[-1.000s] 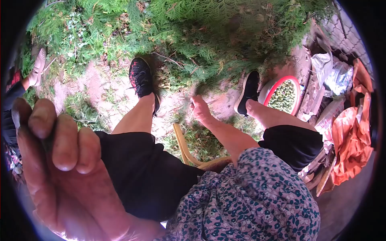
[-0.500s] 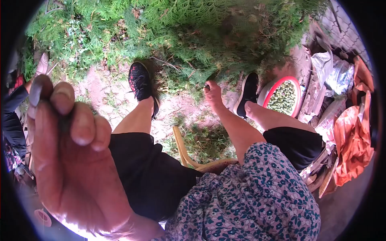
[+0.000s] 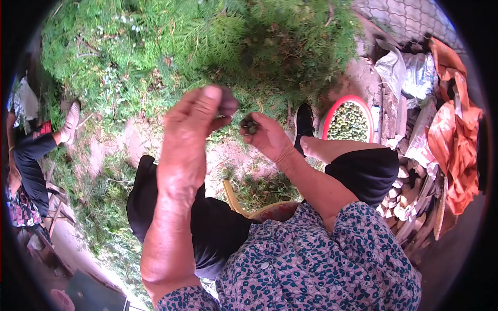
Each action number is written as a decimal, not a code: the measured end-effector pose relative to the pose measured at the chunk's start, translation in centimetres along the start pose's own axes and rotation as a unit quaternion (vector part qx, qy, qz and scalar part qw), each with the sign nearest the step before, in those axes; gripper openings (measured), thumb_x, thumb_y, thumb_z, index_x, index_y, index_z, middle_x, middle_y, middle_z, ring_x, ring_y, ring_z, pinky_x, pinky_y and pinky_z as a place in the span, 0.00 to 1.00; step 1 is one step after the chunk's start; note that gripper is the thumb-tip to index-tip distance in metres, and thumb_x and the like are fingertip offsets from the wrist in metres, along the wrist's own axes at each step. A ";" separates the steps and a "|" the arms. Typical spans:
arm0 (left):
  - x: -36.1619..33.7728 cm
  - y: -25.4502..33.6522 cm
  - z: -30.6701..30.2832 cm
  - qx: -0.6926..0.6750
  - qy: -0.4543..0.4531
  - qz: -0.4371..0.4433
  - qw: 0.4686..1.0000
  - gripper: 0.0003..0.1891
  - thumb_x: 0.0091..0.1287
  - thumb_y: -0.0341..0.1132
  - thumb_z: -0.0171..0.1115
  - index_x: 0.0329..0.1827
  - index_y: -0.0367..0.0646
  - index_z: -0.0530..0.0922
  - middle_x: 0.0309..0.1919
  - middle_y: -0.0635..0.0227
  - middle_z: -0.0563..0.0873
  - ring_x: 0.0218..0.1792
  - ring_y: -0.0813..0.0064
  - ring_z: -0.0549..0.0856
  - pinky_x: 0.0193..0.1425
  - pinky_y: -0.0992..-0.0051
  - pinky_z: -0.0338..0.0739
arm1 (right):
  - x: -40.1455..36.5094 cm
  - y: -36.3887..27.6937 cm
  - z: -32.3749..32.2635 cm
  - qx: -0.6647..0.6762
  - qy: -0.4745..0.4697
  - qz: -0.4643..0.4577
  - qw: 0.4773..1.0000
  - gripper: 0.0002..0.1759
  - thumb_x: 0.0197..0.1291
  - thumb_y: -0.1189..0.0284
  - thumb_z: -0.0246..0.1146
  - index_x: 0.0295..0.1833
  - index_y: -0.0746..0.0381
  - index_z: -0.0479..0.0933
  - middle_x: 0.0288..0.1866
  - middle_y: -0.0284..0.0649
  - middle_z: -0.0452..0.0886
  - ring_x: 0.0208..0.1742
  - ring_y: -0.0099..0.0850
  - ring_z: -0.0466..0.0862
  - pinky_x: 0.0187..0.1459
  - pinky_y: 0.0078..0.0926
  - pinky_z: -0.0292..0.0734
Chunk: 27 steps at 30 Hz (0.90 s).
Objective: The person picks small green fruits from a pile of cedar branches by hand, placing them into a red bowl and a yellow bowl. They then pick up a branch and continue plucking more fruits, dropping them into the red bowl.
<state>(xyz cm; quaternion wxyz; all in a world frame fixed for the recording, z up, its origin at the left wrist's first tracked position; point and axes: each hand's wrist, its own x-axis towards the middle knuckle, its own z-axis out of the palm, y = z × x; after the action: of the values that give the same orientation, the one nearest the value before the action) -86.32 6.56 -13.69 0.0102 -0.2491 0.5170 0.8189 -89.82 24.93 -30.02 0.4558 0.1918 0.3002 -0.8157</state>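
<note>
My left hand [image 3: 194, 114] is raised over the ground in the middle, its fingers curled in and their dark tips blurred. What it holds, if anything, I cannot make out. Just to its right, apart from it, my right hand [image 3: 267, 137] is closed, palm partly up. Small dark green lumps [image 3: 250, 125] show at its darkened fingertips. Beyond both hands spreads a heap of green, feathery conifer branches [image 3: 207, 46]. A round basin with a red rim [image 3: 328, 116] stands to the right of my shoe, filled with small pale-green pieces [image 3: 348, 122].
Stacked firewood [image 3: 410, 192], silvery plastic bags [image 3: 417, 78] and an orange sheet [image 3: 454, 150] line the right side. Another person's leg [image 3: 33, 153] reaches in from the left. A yellow chair edge [image 3: 232, 197] shows between my legs. Cut greenery [image 3: 104, 202] litters the ground.
My left hand has moved from close before the camera at the left to the middle, beside my right hand. My right hand has lifted from near the ground and turned. The view has shifted.
</note>
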 end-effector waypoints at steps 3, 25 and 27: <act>-0.5 -2.0 1.8 0.139 -0.111 -0.009 0.984 0.18 0.65 0.45 0.56 0.41 0.35 0.78 0.31 0.67 0.81 0.36 0.79 0.77 0.44 0.78 0.70 | -2.2 -0.4 5.0 0.058 0.021 -0.010 0.998 0.14 0.64 0.60 0.53 0.43 0.60 0.71 0.37 0.39 0.77 0.33 0.32 0.78 0.31 0.29 0.76; 1.9 2.1 -0.3 0.039 0.006 0.036 0.999 0.16 0.64 0.39 0.57 0.46 0.34 0.76 0.37 0.60 0.84 0.36 0.75 0.82 0.43 0.77 0.75 | -13.2 -22.1 -15.6 -0.910 0.317 0.115 0.241 0.15 0.46 0.77 0.59 0.43 0.63 0.78 0.43 0.50 0.79 0.47 0.44 0.79 0.46 0.37 0.76; 1.9 2.7 -1.3 -0.006 0.040 0.076 0.996 0.16 0.65 0.38 0.57 0.46 0.33 0.75 0.37 0.59 0.83 0.37 0.73 0.82 0.44 0.76 0.76 | -9.4 -20.0 -15.3 -0.928 0.230 0.005 0.293 0.13 0.46 0.76 0.59 0.41 0.61 0.78 0.39 0.49 0.80 0.42 0.45 0.80 0.43 0.37 0.76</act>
<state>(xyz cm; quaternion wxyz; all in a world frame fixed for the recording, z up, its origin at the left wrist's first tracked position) -88.19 3.73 -12.63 -0.0746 -0.2421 0.5293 0.8097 -101.60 49.09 -29.56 0.2467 -0.1778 0.9488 0.0859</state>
